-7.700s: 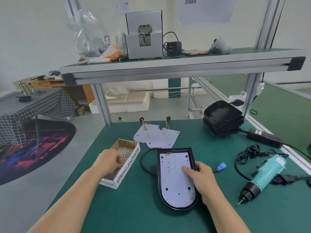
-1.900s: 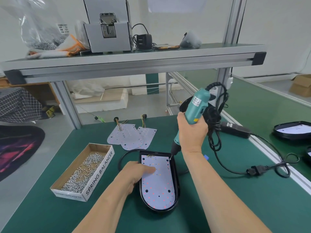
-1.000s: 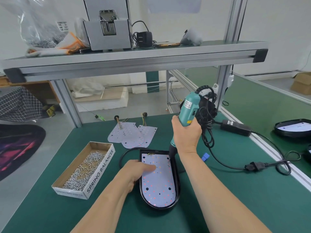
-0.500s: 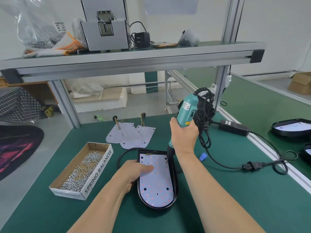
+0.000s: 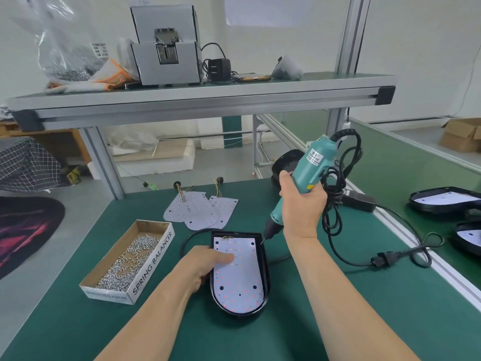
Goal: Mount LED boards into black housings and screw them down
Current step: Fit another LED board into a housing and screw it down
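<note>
A black housing (image 5: 265,267) lies on the green table (image 5: 338,308) with a white LED board (image 5: 239,280) seated inside it. My left hand (image 5: 205,264) rests on the board's left side, fingers pressing it down. My right hand (image 5: 302,204) grips a teal electric screwdriver (image 5: 309,168), tilted, with its bit at the board's upper right corner. A cardboard box of screws (image 5: 130,261) sits to the left. Spare LED boards (image 5: 200,209) with wires lie behind the housing.
A stack of empty black housings (image 5: 286,160) stands behind my right hand. The screwdriver's black cord (image 5: 390,259) loops across the table to the right, with a power adapter (image 5: 359,201) beyond. Finished housings (image 5: 447,201) lie on the neighbouring bench. An overhead shelf (image 5: 197,97) carries a screw feeder.
The screwdriver has tilted to the right, and its bit now sits at the board's upper right corner. My left hand stays pressed on the board.
</note>
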